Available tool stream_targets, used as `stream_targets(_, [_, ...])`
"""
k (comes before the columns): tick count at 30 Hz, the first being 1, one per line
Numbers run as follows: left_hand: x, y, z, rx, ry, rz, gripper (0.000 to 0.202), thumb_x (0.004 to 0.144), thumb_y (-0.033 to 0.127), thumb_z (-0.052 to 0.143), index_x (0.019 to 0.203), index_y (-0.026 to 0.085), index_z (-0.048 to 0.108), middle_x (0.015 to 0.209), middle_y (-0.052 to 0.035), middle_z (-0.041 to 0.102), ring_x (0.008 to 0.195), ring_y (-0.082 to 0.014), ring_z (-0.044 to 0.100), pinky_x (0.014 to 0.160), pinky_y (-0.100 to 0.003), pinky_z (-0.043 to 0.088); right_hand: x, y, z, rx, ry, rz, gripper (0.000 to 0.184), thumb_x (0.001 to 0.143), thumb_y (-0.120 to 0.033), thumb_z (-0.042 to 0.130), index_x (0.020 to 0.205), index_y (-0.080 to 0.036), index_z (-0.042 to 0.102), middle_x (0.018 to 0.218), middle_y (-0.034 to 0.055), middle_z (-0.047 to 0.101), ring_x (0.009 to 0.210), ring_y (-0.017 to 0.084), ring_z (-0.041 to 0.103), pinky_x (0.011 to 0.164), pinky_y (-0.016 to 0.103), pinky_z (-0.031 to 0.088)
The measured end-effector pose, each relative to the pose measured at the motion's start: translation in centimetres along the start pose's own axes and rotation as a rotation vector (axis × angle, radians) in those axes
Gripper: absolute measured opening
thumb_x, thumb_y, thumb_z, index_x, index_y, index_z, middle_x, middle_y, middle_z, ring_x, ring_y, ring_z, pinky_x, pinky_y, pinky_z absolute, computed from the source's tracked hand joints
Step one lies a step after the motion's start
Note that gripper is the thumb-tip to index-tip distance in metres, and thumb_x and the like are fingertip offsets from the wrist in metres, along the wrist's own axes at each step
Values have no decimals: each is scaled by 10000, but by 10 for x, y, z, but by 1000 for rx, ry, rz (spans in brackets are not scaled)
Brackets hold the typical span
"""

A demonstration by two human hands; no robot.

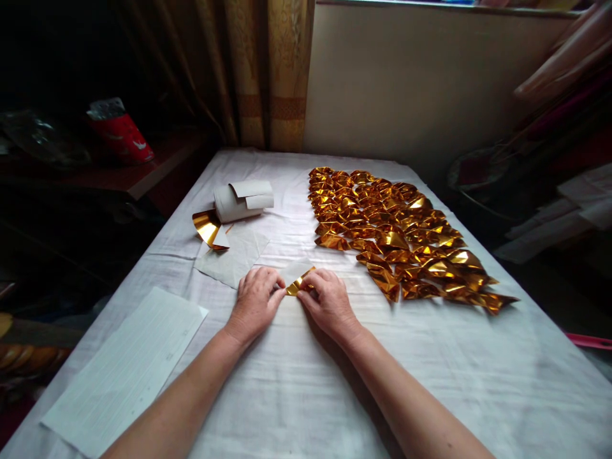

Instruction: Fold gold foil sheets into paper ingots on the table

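Between my hands is a small piece of gold foil paper (295, 284), partly rolled or folded, with a pale sheet edge showing behind it. My left hand (258, 296) pinches its left end between thumb and fingers. At its right end, my right hand (329, 299) grips with thumb and curled fingers. Both hands rest low over the white cloth. Just beyond my left hand lies a thin pale sheet (234, 258). A curved gold foil sheet (209, 229) sits at its far left corner, beside curled white paper (243, 201).
Rows of folded gold foil pieces (392, 239) cover the right far part of the cloth-covered table (454, 357). A lined paper sheet (129, 366) lies at the left front. On a dark side table stands a red container (122, 134). A curtain (262, 70) hangs behind.
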State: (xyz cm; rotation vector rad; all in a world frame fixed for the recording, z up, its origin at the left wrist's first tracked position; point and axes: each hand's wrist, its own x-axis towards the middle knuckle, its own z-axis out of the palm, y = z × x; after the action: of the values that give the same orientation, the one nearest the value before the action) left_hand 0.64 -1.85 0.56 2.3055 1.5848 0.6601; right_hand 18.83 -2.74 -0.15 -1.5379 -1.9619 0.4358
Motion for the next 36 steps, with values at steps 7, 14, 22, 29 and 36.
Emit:
stream_targets(7, [0,-5,0,-52,19,74,167,890,205,604,940,308,726,996,-8,642,994,-202,547,877,-375,418,-4,12,-1,131,99,-109,81,808,-169,627,846,-231,662,1044,54,673,1016,212,585,917,366,439])
stream_targets(14, [-8,9,-8,115,47,183,246,879,163,585,1034,311,707,1053,-29,662,1028,-221,558,908,-422,405,-6,25,-13,-7,109,-61,242,784,-136,566,980,-231,672,1155,72,662,1091,244,567,937,415,428])
stream_targets(22, [6,26,-9,349,26,372,82,869,287,642,888,213,672,853,-48,685,882,-248,575,816,-413,410,-6,24,-18,-11,60,-12,357,722,-96,572,1032,-242,673,1081,57,679,1061,244,558,923,402,404])
stream_targets(29, [9,27,-13,434,3,480,113,920,259,568,857,194,635,776,-52,645,785,-227,554,741,-373,375,-6,26,-19,44,17,-28,401,710,-54,545,1024,-264,679,1019,28,688,1007,219,576,912,383,416])
stream_targets(36, [13,20,-14,569,10,634,198,971,145,436,914,188,621,727,-28,635,654,-187,548,673,-346,345,0,35,-14,43,67,-83,408,733,-69,565,1060,-275,695,1091,47,651,1037,220,569,928,391,450])
